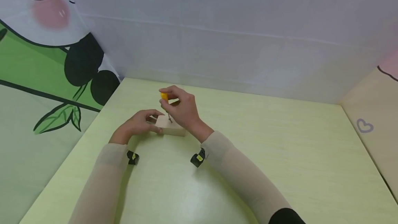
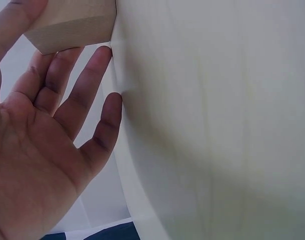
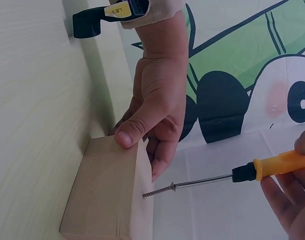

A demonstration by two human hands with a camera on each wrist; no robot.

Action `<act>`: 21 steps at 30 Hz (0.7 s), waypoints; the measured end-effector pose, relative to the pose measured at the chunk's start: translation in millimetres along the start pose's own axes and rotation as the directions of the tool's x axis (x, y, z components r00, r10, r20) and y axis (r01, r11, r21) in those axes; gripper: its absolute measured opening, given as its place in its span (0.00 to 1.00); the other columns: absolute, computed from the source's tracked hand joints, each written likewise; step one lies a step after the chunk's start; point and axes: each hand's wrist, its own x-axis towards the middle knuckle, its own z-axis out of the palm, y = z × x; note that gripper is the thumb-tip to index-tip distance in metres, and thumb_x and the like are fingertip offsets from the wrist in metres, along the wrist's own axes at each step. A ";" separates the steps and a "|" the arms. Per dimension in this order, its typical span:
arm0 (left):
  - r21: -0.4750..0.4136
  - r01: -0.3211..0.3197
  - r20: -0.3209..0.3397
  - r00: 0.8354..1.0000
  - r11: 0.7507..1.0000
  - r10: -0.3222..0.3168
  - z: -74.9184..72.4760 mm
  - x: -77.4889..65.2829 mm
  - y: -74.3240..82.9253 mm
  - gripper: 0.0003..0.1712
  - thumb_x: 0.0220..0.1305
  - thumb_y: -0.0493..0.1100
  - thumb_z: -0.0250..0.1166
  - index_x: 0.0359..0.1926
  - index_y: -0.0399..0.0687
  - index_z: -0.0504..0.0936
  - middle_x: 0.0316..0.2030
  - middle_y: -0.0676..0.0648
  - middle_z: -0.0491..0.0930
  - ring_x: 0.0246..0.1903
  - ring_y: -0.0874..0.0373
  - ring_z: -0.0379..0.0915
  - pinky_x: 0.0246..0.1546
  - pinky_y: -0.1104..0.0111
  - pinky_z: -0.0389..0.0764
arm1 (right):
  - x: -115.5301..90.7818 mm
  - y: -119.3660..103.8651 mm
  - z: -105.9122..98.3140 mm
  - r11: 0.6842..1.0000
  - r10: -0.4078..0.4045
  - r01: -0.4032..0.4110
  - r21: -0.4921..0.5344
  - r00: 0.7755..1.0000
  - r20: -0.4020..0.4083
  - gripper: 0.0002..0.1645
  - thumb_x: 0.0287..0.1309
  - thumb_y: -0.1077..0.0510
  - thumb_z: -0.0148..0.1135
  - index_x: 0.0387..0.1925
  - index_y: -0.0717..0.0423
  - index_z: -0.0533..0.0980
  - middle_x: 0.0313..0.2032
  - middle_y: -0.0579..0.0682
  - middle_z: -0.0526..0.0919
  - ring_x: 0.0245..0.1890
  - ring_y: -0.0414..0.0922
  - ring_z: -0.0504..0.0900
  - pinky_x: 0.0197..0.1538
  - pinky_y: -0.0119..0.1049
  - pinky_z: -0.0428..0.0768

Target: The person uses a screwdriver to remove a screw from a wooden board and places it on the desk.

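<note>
A pale wooden block (image 1: 172, 131) lies on the table, its side faces smooth and plain in the right wrist view. My left hand (image 1: 138, 123) grips its left end, thumb on the near side and fingers round the far side. Above the block, my right hand (image 1: 183, 108) holds a screwdriver (image 3: 277, 165) by its yellow handle, pinched between thumb and fingers. The metal shaft points down to a threaded screw (image 3: 160, 191), the driver's tip at the screw's head. The screw stands upright with its point in the block's top face and much of its thread showing.
The light wood-grain table (image 1: 280, 155) stretches out to the right and front. Behind it hangs a pale wall sheet (image 1: 233, 44), and a cartoon-printed cloth (image 1: 46, 61) borders the left side. Small black wrist cameras (image 1: 133, 157) hang below both sleeves.
</note>
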 end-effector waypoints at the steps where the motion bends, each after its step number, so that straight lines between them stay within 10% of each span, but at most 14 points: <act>1: -0.001 0.001 0.000 1.000 1.000 -0.001 0.0 0.1 0.0 0.33 0.47 0.53 0.77 0.55 0.56 0.77 0.61 0.47 0.73 0.58 0.44 0.72 0.57 0.49 0.73 | 0.1 -0.5 -0.1 1.000 0.009 -0.009 0.007 1.000 0.009 0.15 0.59 0.62 0.63 0.49 0.55 0.79 0.43 0.52 0.85 0.40 0.43 0.87 0.38 0.23 0.82; 21: -0.003 0.011 0.010 1.000 1.000 -0.011 -0.9 -0.7 0.5 0.32 0.48 0.53 0.76 0.56 0.56 0.76 0.60 0.46 0.73 0.58 0.44 0.73 0.57 0.49 0.74 | 1.7 -2.4 0.1 0.999 0.025 -0.025 -0.032 1.000 -0.002 0.16 0.58 0.60 0.67 0.49 0.55 0.80 0.44 0.52 0.83 0.38 0.45 0.86 0.37 0.23 0.81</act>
